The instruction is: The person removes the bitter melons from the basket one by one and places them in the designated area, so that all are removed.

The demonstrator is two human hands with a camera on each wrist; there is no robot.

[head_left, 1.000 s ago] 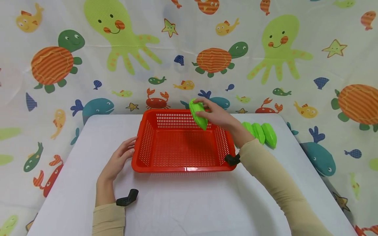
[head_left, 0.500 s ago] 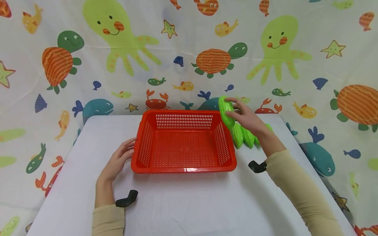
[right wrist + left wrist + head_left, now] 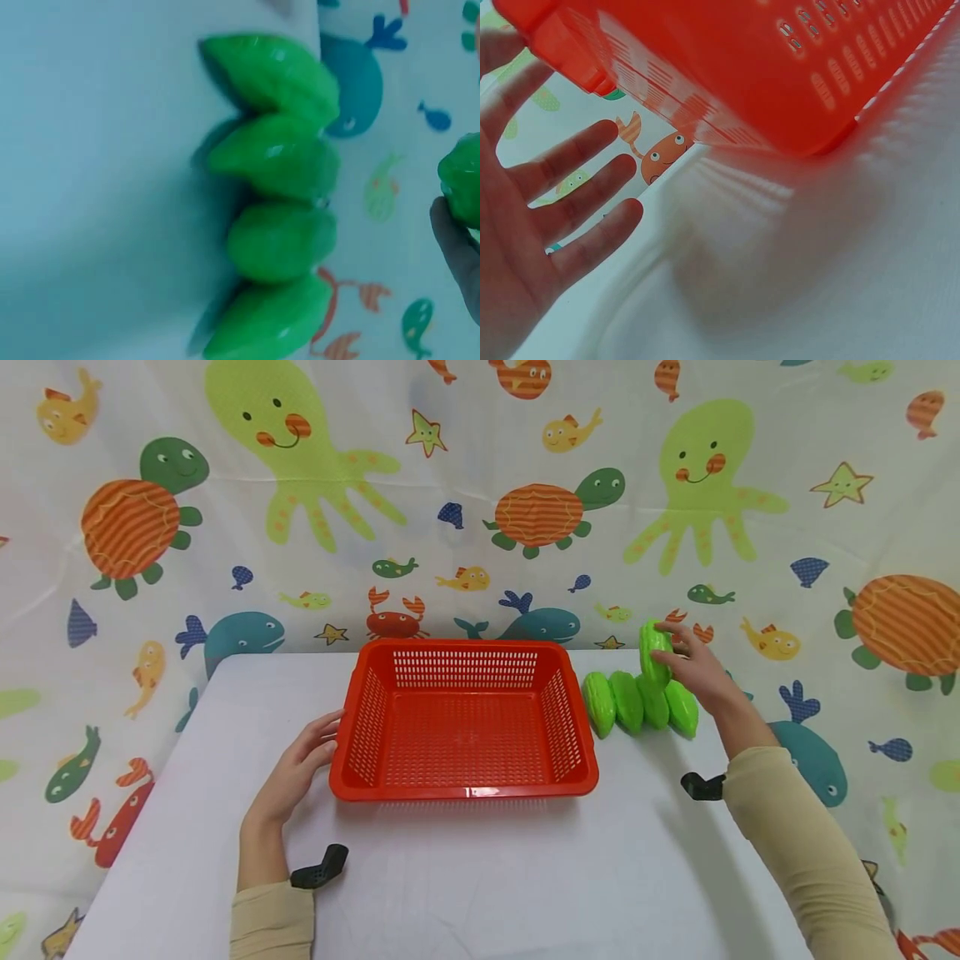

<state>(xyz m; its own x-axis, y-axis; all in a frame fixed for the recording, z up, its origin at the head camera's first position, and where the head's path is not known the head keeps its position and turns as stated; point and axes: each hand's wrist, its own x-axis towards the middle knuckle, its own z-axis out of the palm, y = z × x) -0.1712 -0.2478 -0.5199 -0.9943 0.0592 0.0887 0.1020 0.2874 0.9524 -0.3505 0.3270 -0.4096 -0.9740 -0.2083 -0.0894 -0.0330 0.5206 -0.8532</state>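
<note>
My right hand [image 3: 697, 667] pinches a bright green ridged fruit [image 3: 654, 653] with a tapered end, held above the table's back right. Below it, several similar green fruits [image 3: 599, 703] lie side by side in a row, and the held one partly overlaps them in the head view. In the right wrist view the row of fruits [image 3: 281, 157] is plain, while the held fruit [image 3: 463, 180] shows only at the right edge. A red plastic basket [image 3: 465, 793] with nothing in it stands mid-table. My left hand [image 3: 288, 777], fingers spread and relaxed, is at its left rim.
White cloth covers the table [image 3: 450, 877]. Behind it hangs a curtain [image 3: 480, 435] printed with sea animals. The fruit row lies just right of the basket, near the table's back edge.
My right hand has moved right with the green fruit, from over the basket to above the row, uncovering the row. The left hand and the basket have stayed in place.
</note>
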